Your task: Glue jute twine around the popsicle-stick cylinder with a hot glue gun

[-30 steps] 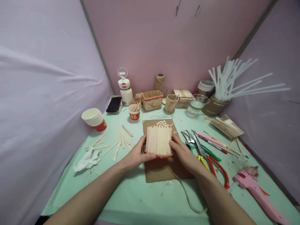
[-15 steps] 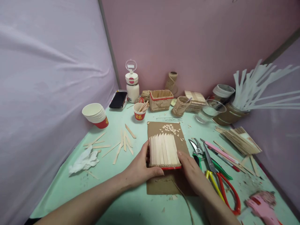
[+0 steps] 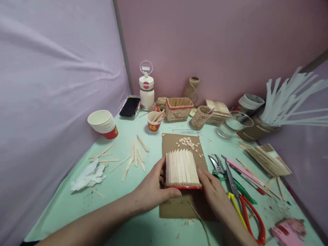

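Between my two hands is a box made of pale craft sticks [image 3: 181,167], its pointed stick ends facing away from me and a red strip with twine braid along its near edge. My left hand [image 3: 156,184] grips its left side, thumb along the red edge and fingers partly hidden behind. My right hand [image 3: 210,186] holds the right side with its fingertips. Under the box lies a brown cardboard sheet [image 3: 169,210], with small cut wood tips [image 3: 187,141] heaped at its far end. A length of twine [image 3: 201,222] trails off the near end.
Pruning shears [image 3: 217,165], red-and-yellow-handled scissors [image 3: 246,208] and a pink glue gun [image 3: 287,232] lie right. Loose sticks [image 3: 135,157], a crumpled tissue [image 3: 88,177] and stacked paper cups [image 3: 104,124] are left. A stick basket [image 3: 179,111] and clear water cup [image 3: 233,126] stand behind.
The camera view has shifted slightly. Both hands still hold the stick box, which sits a little lower and further right in the picture.
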The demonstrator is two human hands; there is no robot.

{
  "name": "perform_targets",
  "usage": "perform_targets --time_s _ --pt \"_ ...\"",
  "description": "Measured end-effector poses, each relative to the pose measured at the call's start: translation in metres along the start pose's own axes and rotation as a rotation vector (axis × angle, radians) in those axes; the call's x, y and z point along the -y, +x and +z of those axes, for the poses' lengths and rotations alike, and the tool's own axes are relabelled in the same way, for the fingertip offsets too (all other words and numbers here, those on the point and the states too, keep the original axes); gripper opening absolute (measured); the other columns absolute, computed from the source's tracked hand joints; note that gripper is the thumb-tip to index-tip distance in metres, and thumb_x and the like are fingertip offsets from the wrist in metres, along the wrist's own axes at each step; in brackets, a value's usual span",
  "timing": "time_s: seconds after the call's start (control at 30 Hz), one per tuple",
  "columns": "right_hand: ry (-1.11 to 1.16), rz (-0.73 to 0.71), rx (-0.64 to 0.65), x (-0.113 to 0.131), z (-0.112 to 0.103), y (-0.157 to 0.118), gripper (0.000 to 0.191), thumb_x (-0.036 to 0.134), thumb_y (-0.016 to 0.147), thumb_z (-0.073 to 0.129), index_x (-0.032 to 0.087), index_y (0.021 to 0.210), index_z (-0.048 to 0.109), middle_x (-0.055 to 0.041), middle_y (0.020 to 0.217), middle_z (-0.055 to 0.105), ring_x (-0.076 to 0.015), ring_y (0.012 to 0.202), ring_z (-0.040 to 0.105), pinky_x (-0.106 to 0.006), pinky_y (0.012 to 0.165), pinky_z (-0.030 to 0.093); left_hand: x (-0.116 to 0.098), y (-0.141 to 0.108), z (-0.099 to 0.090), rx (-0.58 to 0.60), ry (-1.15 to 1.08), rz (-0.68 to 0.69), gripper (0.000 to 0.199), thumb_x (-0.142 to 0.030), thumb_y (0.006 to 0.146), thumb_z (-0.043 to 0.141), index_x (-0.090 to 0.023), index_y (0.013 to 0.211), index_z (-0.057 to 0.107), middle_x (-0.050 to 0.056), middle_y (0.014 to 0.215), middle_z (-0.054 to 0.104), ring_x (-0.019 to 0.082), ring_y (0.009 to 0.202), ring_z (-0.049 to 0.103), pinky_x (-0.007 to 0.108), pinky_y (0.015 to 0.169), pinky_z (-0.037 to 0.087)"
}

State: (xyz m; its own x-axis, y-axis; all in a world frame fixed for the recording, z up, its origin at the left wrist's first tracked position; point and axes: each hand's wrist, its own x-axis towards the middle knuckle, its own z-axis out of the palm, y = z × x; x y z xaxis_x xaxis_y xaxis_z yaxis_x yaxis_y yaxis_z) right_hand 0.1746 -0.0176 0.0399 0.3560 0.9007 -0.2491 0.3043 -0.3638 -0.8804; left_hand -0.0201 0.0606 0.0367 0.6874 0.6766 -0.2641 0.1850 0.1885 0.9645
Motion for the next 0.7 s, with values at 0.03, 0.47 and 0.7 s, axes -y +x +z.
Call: perform_targets --time_s 0.03,0.47,0.7 --pt "-0.005 -0.007 0.008 0.000 0.000 0.000 0.050 0.056 0.088 0.041 0.017 0.106 0.068 -0.0078 0.106 0.070 -0.0240 0.095 0.061 -0.030 0.087 0.046 0.000 0.000 0.000 0.004 0.002 0.001 0.104 -0.041 0.064 0.078 -0.025 0.146 0.018 0.014 0.130 0.051 0.028 0.105 0.056 0.041 0.087 0.045" --pt "0.048 -0.060 0.011 -0.008 -0.001 -0.001 0.047 0.054 0.091 0.039 0.019 0.111 0.064 -0.0072 0.107 0.069 -0.0221 0.092 0.062 -0.030 0.082 0.047 0.015 0.002 -0.011 -0.079 0.125 0.026 0.090 -0.054 0.079 0.057 -0.026 0.148 0.006 0.017 0.138 0.037 0.024 0.097 0.054 0.043 0.086 0.044" --pt "0.025 -0.106 -0.050 -0.004 -0.005 0.000 0.041 0.052 0.090 0.043 0.021 0.107 0.062 -0.0065 0.110 0.067 -0.0218 0.099 0.061 -0.031 0.086 0.046 0.012 0.006 -0.013 -0.059 0.138 0.157 0.101 -0.054 0.071 0.068 -0.027 0.147 0.007 0.016 0.148 0.023 0.033 0.127 0.040 0.049 0.103 0.036"
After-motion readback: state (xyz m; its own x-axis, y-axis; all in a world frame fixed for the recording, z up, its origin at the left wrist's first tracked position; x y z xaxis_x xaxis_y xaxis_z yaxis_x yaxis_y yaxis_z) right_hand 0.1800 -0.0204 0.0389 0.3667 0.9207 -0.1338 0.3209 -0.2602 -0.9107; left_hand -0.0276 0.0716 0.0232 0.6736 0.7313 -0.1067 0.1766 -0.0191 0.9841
